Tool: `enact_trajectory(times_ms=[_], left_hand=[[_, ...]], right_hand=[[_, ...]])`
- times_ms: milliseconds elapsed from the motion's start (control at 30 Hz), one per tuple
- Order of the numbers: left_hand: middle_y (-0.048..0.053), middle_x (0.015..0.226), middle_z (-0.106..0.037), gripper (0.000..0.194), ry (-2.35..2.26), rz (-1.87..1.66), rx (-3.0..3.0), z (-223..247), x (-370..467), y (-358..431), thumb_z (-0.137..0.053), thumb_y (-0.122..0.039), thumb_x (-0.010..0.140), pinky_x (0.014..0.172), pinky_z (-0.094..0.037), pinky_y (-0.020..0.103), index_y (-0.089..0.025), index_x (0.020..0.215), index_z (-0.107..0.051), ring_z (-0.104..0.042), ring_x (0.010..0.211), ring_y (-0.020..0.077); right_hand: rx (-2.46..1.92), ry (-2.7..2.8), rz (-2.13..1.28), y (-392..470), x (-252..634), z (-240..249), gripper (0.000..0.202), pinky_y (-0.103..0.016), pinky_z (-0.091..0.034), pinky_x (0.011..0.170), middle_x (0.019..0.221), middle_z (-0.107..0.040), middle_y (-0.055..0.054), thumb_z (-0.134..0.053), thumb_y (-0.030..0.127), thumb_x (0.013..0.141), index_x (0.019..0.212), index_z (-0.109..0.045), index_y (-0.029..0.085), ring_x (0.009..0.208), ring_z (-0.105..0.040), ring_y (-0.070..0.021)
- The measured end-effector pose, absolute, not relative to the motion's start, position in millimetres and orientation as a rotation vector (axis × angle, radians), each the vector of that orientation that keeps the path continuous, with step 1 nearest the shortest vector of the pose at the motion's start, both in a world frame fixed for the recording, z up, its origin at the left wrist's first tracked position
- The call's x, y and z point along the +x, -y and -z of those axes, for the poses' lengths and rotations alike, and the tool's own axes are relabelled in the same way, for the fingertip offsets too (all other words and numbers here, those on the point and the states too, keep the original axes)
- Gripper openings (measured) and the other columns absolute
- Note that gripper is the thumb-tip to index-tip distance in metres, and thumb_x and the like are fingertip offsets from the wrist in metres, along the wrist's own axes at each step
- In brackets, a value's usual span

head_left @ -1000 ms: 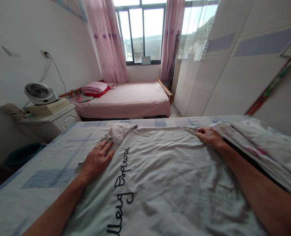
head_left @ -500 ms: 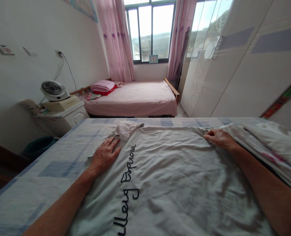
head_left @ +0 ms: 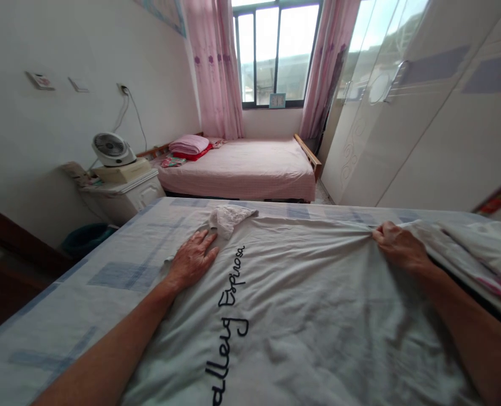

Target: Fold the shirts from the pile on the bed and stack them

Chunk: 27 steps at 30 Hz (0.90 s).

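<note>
A pale grey-green garment (head_left: 301,293), seemingly a T-shirt, lies spread before me with black handwritten-style lettering along its left part. My left hand (head_left: 194,256) rests flat on its far left area, fingers apart, just beside a white lace piece (head_left: 230,220) at the garment's far edge. At the far right corner, my right hand (head_left: 396,243) is closed on the fabric and pulls it taut, so creases fan out from the grip. The near end of the garment runs out of view.
Under the garment is a bed with a blue-and-white checked sheet (head_left: 123,273). Other white clothes (head_left: 479,254) lie on the right. Beyond stands a pink bed (head_left: 254,169); a fan (head_left: 113,149) sits on a white cabinet at left, and a wardrobe (head_left: 423,129) stands at right.
My right hand has tightened into a fist and drawn the garment's corner outward, stretching creases across the fabric. My left hand stays flat on the garment. The camera view has turned slightly left.
</note>
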<state>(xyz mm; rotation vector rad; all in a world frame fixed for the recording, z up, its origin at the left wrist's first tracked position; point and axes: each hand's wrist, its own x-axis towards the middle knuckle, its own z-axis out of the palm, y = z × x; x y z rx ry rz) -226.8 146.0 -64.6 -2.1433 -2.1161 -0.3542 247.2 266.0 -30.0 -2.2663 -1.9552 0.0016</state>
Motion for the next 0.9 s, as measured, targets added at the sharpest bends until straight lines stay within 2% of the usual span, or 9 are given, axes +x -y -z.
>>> enact_trajectory(times_ms=[67,200,367,533,633,767,900], left_hand=[[0.013,0.143,-0.043,0.052,2.141,0.351,-2.143,62.6,-224.7,-145.0,-0.036,-0.042,0.093,0.113,-0.027,0.041,-0.015,0.134,-0.050,-0.036,0.134,0.0270],[0.012,0.145,-0.041,0.053,2.206,0.352,-2.137,58.5,-221.7,-143.3,-0.035,-0.044,0.093,0.113,-0.025,0.041,-0.017,0.137,-0.047,-0.034,0.136,0.0265],[0.012,0.146,-0.039,0.054,2.235,0.365,-2.134,57.0,-221.0,-142.3,-0.034,-0.045,0.093,0.113,-0.024,0.041,-0.018,0.138,-0.046,-0.032,0.137,0.0265],[0.010,0.147,-0.039,0.054,2.241,0.382,-2.141,59.0,-221.7,-143.6,-0.036,-0.046,0.092,0.113,-0.024,0.040,-0.020,0.138,-0.045,-0.032,0.137,0.0263],[0.011,0.147,-0.039,0.054,2.240,0.395,-2.132,59.8,-222.0,-143.9,-0.036,-0.046,0.092,0.113,-0.025,0.041,-0.019,0.138,-0.046,-0.032,0.137,0.0270],[0.010,0.147,-0.039,0.054,2.237,0.390,-2.133,59.5,-222.3,-143.3,-0.036,-0.046,0.092,0.112,-0.025,0.040,-0.019,0.138,-0.046,-0.032,0.137,0.0269],[0.011,0.147,-0.039,0.054,2.233,0.386,-2.129,58.8,-222.6,-142.7,-0.035,-0.046,0.092,0.112,-0.025,0.039,-0.018,0.138,-0.046,-0.032,0.136,0.0265]], right_hand=[[-2.291,1.953,-0.021,-266.6,245.0,28.0,0.036,-0.035,-0.041,0.066,0.088,-0.066,-0.018,-0.032,0.041,0.087,0.096,-0.057,0.017,0.081,-0.063,-0.0276],[-2.351,1.955,-0.084,-270.2,242.7,31.0,0.044,-0.039,-0.045,0.069,0.092,-0.067,-0.018,-0.032,0.052,0.084,0.106,-0.054,0.021,0.088,-0.064,-0.0317],[-2.370,1.941,-0.121,-270.1,238.7,32.6,0.072,-0.046,-0.046,0.079,0.106,-0.065,-0.021,-0.028,0.068,0.080,0.130,-0.042,0.018,0.103,-0.061,-0.0362],[-2.370,1.973,-0.137,-254.4,223.8,21.8,0.085,-0.050,-0.042,0.089,0.117,-0.061,-0.024,-0.018,0.072,0.080,0.139,-0.035,0.014,0.111,-0.057,-0.0376],[-2.319,2.059,-0.065,-244.0,222.5,24.3,0.075,-0.049,-0.044,0.085,0.108,-0.064,-0.025,-0.022,0.063,0.085,0.140,-0.034,0.012,0.104,-0.061,-0.0374],[-2.369,1.943,0.093,-241.1,238.2,37.8,0.059,-0.044,-0.045,0.076,0.095,-0.067,-0.025,-0.013,0.042,0.093,0.137,-0.038,0.012,0.092,-0.065,-0.0350],[-2.419,1.844,0.114,-246.6,249.2,38.0,0.056,-0.043,-0.046,0.074,0.105,-0.065,-0.023,-0.016,0.042,0.092,0.131,-0.047,0.015,0.096,-0.064,-0.0344]])
